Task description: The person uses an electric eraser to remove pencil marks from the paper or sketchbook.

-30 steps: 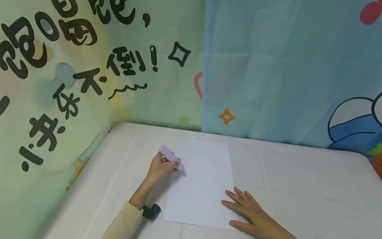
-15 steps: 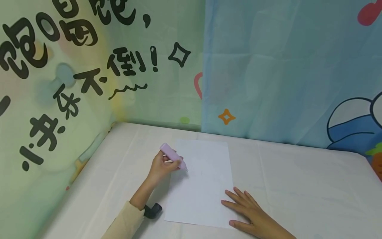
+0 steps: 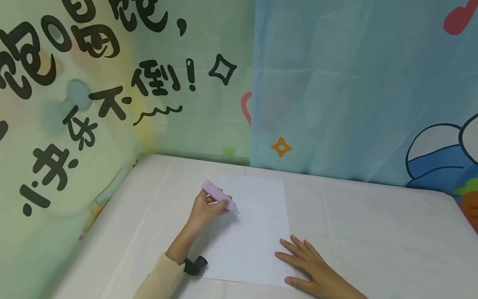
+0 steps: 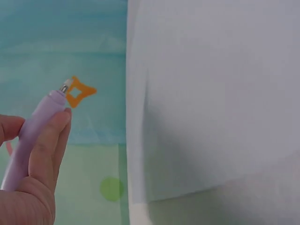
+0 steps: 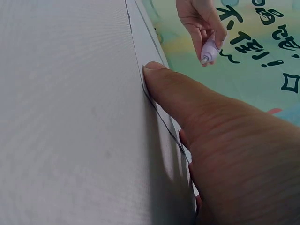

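Note:
My left hand (image 3: 203,212) pinches a lilac electric eraser (image 3: 216,193) between thumb and fingers. In the left wrist view the eraser (image 4: 35,126) shows a metal collar and a small white tip. It slants over the left half of a white sheet of paper (image 3: 254,241), the tip pointing down and right. Its tip looks raised off the sheet, with a shadow below. My right hand (image 3: 313,268) rests with spread fingers on the sheet's lower right edge. From the right wrist, my thumb (image 5: 183,93) fills the foreground.
A white cloth (image 3: 366,232) covers the table under the paper. A black wrist camera (image 3: 196,265) sticks out below my left sleeve (image 3: 162,276). Printed fabric backdrops (image 3: 328,83) rise along the table's far and left edges.
My left hand has shifted a little to the right over the paper with the eraser still in its grip. The right hand stays in place on the sheet. The head view has turned slightly.

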A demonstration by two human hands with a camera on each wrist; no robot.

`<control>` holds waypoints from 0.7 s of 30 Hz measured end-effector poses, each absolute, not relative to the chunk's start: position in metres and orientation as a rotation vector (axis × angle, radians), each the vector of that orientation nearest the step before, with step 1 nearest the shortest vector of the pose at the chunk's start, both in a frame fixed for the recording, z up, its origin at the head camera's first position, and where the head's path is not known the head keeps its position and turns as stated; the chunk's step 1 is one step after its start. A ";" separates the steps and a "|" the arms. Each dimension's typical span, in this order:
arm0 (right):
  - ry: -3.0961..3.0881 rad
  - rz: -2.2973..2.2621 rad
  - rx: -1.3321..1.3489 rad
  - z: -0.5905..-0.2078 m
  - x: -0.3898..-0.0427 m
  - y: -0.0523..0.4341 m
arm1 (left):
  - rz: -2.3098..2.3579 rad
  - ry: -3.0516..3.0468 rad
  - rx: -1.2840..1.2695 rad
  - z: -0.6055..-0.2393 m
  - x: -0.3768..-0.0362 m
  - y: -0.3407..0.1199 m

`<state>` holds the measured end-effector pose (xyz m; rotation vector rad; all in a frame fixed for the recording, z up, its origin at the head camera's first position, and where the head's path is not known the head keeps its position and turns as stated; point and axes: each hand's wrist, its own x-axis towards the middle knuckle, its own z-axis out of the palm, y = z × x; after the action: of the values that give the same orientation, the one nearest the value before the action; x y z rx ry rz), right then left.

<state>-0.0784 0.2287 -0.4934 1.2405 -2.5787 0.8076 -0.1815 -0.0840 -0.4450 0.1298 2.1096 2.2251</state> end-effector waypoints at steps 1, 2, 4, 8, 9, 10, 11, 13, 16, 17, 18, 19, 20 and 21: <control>-2.578 0.806 1.241 -0.494 -0.078 0.229 | 2.249 2.066 0.094 -0.445 -0.182 -0.083; -2.576 0.803 1.242 -0.494 -0.078 0.229 | 2.268 2.030 0.072 -0.445 -0.182 -0.082; -2.576 0.798 1.248 -0.494 -0.078 0.229 | 2.304 1.959 0.026 -0.447 -0.183 -0.081; -2.578 0.789 1.251 -0.494 -0.078 0.229 | 2.315 1.907 0.003 -0.452 -0.184 -0.080; -2.580 0.788 1.251 -0.494 -0.078 0.229 | 2.311 1.904 -0.002 -0.453 -0.184 -0.080; -2.581 0.785 1.249 -0.494 -0.077 0.229 | 2.305 1.906 0.006 -0.455 -0.184 -0.080; -2.581 0.786 1.246 -0.494 -0.077 0.229 | 2.301 1.905 0.005 -0.456 -0.184 -0.080; -2.579 0.788 1.242 -0.494 -0.077 0.229 | 2.286 1.914 0.016 -0.459 -0.186 -0.079; -2.582 0.785 1.235 -0.493 -0.077 0.229 | 2.252 1.944 0.028 -0.462 -0.188 -0.078; -2.587 0.785 1.235 -0.493 -0.077 0.229 | 2.242 1.951 0.028 -0.463 -0.189 -0.077; -2.592 0.792 1.232 -0.492 -0.077 0.229 | 2.229 1.962 0.028 -0.464 -0.189 -0.076; -2.599 0.790 1.230 -0.492 -0.077 0.229 | 2.218 1.974 0.031 -0.464 -0.190 -0.076; -2.606 0.793 1.226 -0.492 -0.077 0.229 | 2.208 1.983 0.033 -0.465 -0.190 -0.075; -2.613 0.794 1.224 -0.491 -0.077 0.228 | 2.199 1.991 0.035 -0.464 -0.190 -0.074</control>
<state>-0.0768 0.2284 -0.4912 1.2240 -2.6135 0.7939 -0.1897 -0.0739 -0.4644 0.0348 1.9907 2.1995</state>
